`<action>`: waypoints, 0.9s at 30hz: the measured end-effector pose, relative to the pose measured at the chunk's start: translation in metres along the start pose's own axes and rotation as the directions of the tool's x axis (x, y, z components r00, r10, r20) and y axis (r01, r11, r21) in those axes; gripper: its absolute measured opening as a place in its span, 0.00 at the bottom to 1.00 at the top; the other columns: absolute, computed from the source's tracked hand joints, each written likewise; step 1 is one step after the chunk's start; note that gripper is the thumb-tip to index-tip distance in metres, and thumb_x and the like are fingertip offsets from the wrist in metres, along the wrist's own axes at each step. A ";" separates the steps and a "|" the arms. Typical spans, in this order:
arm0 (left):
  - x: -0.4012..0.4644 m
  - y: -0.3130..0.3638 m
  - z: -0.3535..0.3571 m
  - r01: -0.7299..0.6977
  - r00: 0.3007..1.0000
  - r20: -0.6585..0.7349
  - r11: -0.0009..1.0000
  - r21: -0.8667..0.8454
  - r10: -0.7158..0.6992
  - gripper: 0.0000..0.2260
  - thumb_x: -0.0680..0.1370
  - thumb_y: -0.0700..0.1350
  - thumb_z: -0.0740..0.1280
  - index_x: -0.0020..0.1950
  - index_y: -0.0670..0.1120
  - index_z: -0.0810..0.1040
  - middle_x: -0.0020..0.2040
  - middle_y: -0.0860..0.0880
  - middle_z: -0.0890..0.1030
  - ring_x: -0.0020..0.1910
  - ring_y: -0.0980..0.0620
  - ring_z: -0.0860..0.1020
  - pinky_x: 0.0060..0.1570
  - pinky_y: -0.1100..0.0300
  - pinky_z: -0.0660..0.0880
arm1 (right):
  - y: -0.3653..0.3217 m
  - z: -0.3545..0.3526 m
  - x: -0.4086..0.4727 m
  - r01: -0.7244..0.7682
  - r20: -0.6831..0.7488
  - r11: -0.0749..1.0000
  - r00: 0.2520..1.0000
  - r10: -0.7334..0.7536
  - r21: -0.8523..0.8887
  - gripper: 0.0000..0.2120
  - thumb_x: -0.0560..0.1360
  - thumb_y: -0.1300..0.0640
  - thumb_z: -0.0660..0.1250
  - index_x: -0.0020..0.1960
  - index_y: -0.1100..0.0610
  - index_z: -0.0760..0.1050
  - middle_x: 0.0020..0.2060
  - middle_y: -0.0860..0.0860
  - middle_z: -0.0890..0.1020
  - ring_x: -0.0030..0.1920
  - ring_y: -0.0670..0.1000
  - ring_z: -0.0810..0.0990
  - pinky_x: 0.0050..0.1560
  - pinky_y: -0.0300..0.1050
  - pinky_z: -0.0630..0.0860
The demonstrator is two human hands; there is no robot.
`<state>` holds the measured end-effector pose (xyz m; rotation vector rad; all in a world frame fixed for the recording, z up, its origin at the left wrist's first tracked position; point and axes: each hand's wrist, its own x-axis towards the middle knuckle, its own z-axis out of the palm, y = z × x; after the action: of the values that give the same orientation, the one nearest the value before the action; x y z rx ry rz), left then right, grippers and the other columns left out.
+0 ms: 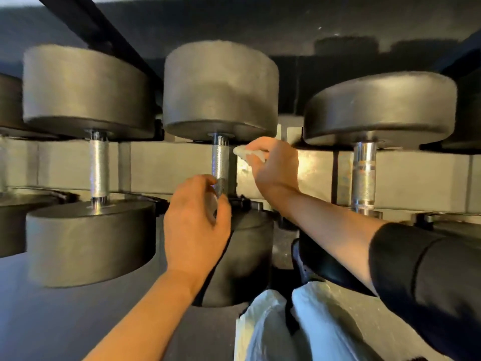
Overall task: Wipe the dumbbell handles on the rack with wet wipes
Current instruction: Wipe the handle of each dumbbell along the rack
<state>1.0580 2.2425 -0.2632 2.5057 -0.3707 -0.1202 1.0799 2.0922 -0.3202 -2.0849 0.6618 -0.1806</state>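
Observation:
Three black dumbbells lie side by side on the rack. The middle dumbbell's knurled steel handle [220, 162] runs between its two round heads. My left hand [196, 222] is at the handle's near end, its curled fingers and thumb around the steel. My right hand [273, 165] is just right of the handle's far end and pinches a crumpled whitish wet wipe [247, 153], which sits close beside the handle without clearly touching it. The left dumbbell's handle [99, 168] and the right dumbbell's handle [364, 175] are bare.
A dark rack shelf [260, 24] hangs low overhead with a slanted black bar [109, 37] at the left. Grey padded floor lies below. My light trousers [299, 327] and a dark shoe [302, 259] sit at the bottom right. More dumbbell heads show at both edges.

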 end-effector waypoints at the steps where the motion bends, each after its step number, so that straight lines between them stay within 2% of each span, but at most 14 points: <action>1: -0.001 0.000 0.001 0.001 1.000 -0.001 1.000 0.021 -0.001 0.11 0.73 0.47 0.64 0.54 0.45 0.76 0.45 0.49 0.78 0.45 0.54 0.73 0.43 0.69 0.62 | -0.002 0.004 0.002 -0.022 -0.017 1.000 1.000 0.023 0.015 0.09 0.75 0.60 0.67 0.54 0.56 0.80 0.50 0.50 0.83 0.52 0.48 0.79 0.55 0.37 0.73; 4: -0.001 0.001 0.000 -0.013 0.999 -0.033 1.000 0.017 0.014 0.13 0.73 0.50 0.61 0.52 0.44 0.76 0.44 0.48 0.78 0.43 0.53 0.75 0.42 0.68 0.65 | -0.007 0.013 0.002 -0.071 0.007 0.979 0.997 0.071 0.193 0.10 0.74 0.59 0.69 0.55 0.57 0.80 0.49 0.50 0.83 0.50 0.46 0.80 0.55 0.37 0.75; 7: -0.001 0.002 0.000 -0.029 0.999 -0.046 1.000 0.010 0.029 0.14 0.73 0.50 0.60 0.51 0.43 0.76 0.43 0.47 0.78 0.42 0.50 0.76 0.41 0.65 0.68 | -0.010 0.017 -0.002 -0.054 0.003 0.923 0.998 0.057 0.382 0.09 0.73 0.60 0.71 0.52 0.59 0.81 0.44 0.47 0.82 0.45 0.41 0.79 0.51 0.33 0.75; 9: -0.001 0.002 0.001 -0.029 0.999 -0.046 0.999 0.020 0.030 0.13 0.73 0.50 0.61 0.51 0.43 0.76 0.43 0.47 0.78 0.42 0.51 0.76 0.41 0.64 0.69 | -0.008 0.017 0.001 -0.075 0.025 0.908 0.997 0.071 0.412 0.07 0.73 0.62 0.70 0.50 0.60 0.82 0.43 0.47 0.82 0.45 0.44 0.80 0.52 0.39 0.78; 11: 0.000 0.001 0.001 -0.029 0.998 -0.050 0.999 0.037 0.031 0.13 0.74 0.49 0.61 0.51 0.43 0.76 0.43 0.48 0.78 0.42 0.53 0.74 0.41 0.64 0.69 | -0.005 0.016 0.004 -0.077 0.075 0.915 0.996 0.051 0.395 0.06 0.72 0.62 0.70 0.49 0.60 0.82 0.44 0.49 0.83 0.46 0.47 0.81 0.52 0.45 0.79; 13: 0.001 0.001 0.001 -0.038 0.998 -0.052 0.998 0.044 0.040 0.13 0.74 0.48 0.62 0.52 0.42 0.76 0.43 0.48 0.77 0.42 0.55 0.73 0.42 0.66 0.69 | -0.002 0.012 0.003 -0.071 0.161 0.942 0.987 0.019 0.328 0.05 0.71 0.62 0.71 0.48 0.58 0.82 0.45 0.49 0.83 0.47 0.46 0.81 0.52 0.42 0.78; 16: 0.001 0.002 0.000 -0.051 0.997 -0.056 0.998 0.036 0.053 0.15 0.74 0.47 0.63 0.57 0.42 0.75 0.43 0.49 0.77 0.44 0.56 0.73 0.45 0.67 0.69 | 0.002 0.008 -0.006 -0.151 0.302 0.943 0.951 0.058 0.295 0.05 0.69 0.63 0.73 0.43 0.54 0.82 0.43 0.47 0.83 0.45 0.44 0.81 0.48 0.36 0.77; 18: 0.001 0.003 0.000 -0.043 0.998 -0.049 0.999 0.030 0.045 0.17 0.75 0.47 0.63 0.61 0.43 0.73 0.43 0.51 0.76 0.44 0.55 0.74 0.45 0.64 0.70 | 0.005 0.006 -0.013 -0.210 0.368 0.929 0.925 0.089 0.304 0.06 0.68 0.65 0.74 0.41 0.55 0.82 0.42 0.49 0.83 0.43 0.47 0.81 0.45 0.38 0.78; 21: 0.000 0.003 0.000 -0.021 0.999 -0.042 0.999 0.033 0.022 0.19 0.75 0.48 0.63 0.64 0.44 0.72 0.44 0.53 0.76 0.44 0.54 0.75 0.45 0.64 0.70 | 0.005 0.003 -0.019 -0.187 0.423 0.937 0.905 0.048 0.294 0.06 0.66 0.67 0.75 0.40 0.59 0.83 0.39 0.51 0.83 0.39 0.48 0.81 0.42 0.36 0.79; 24: 0.000 0.005 0.000 0.001 0.999 -0.045 0.999 0.035 0.000 0.19 0.74 0.49 0.62 0.63 0.44 0.72 0.44 0.51 0.77 0.43 0.55 0.75 0.45 0.67 0.69 | 0.006 -0.001 -0.019 -0.145 0.483 0.958 0.876 0.008 0.248 0.07 0.64 0.67 0.76 0.39 0.58 0.84 0.34 0.46 0.81 0.34 0.41 0.78 0.36 0.28 0.74; 27: -0.001 0.005 0.000 0.007 0.999 -0.046 0.999 0.036 -0.005 0.19 0.74 0.48 0.62 0.62 0.43 0.71 0.44 0.50 0.77 0.43 0.54 0.75 0.46 0.64 0.71 | 0.006 -0.002 -0.018 -0.153 0.535 0.960 0.845 0.005 0.233 0.07 0.64 0.67 0.75 0.40 0.58 0.84 0.30 0.40 0.77 0.32 0.35 0.76 0.33 0.24 0.70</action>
<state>1.0563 2.2384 -0.2602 2.5408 -0.3493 -0.0592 1.0613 2.0973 -0.3215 -1.7260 0.3556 0.3351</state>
